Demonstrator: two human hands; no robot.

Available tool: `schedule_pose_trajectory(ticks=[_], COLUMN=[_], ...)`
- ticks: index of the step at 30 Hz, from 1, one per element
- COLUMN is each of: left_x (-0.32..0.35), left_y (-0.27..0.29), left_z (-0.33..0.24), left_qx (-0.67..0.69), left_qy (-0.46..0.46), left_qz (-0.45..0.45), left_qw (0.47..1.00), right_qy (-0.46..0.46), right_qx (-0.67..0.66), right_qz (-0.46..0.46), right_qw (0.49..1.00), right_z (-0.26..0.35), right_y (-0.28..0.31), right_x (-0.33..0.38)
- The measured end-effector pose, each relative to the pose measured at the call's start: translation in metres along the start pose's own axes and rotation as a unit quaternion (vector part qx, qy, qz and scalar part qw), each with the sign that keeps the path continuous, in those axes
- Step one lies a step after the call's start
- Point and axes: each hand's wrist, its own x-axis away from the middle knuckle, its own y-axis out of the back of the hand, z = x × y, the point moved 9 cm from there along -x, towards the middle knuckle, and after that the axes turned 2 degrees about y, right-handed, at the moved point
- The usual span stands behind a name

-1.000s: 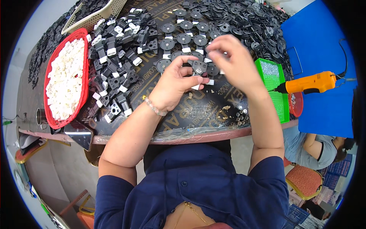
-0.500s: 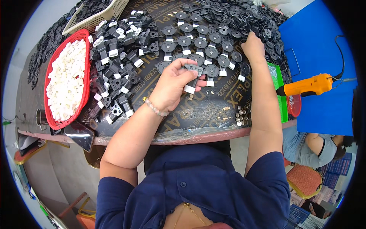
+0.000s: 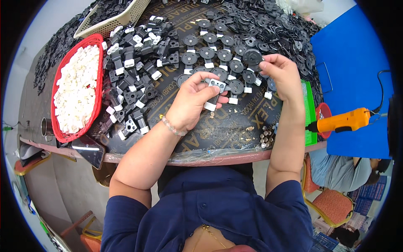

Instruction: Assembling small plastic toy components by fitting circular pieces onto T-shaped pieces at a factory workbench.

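Above the table (image 3: 201, 147), left hand (image 3: 195, 101) holds bracket (image 3: 214, 90) upright, white end down.

Worktable (image 3: 235, 126) layout

Basket of small clips (image 3: 75, 90) sits left; bracket pile (image 3: 134, 75) beside it; rows of discs (image 3: 218, 54) centre; power screwdriver (image 3: 342, 122) right, beyond the table edge.

Our left hand (image 3: 194, 101) curls closed in a pinch; our right hand (image 3: 282, 74), raised beside it, pinches likewise.
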Motion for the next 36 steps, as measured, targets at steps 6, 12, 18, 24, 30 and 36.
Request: schedule_pose_trajectory(ticks=[6, 12, 18, 24, 30, 36], left_x=[-0.002, -0.002, -0.003, -0.001, 0.0, 0.0], left_y=[0.011, 0.036, 0.035, 0.027, 0.017, 0.013], left_z=[-0.012, -0.045, -0.042, -0.035, -0.031, -0.027], left_qx=[0.027, 0.043, 0.042, 0.015, -0.011, 0.014], left_qy=[-0.052, -0.148, -0.14, -0.109, -0.084, -0.072], left_qz=[-0.042, -0.113, -0.107, -0.08, -0.049, -0.045], left_qw=[0.997, 0.982, 0.983, 0.991, 0.995, 0.996], right_qy=[-0.024, 0.171, 0.279, -0.035, -0.046, 0.014], right_qx=[-0.069, 0.259, 0.303, -0.121, -0.223, -0.217], right_qz=[0.13, 0.267, 0.301, 0.222, 0.208, 0.164], right_qw=[0.989, 0.912, 0.86, 0.967, 0.951, 0.962], right_z=[0.009, 0.035, 0.038, 0.018, 0.011, 0.016], right_y=[-0.047, -0.12, -0.139, -0.1, -0.096, -0.088], right_x=[0.023, 0.066, 0.082, 0.052, 0.044, 0.038])
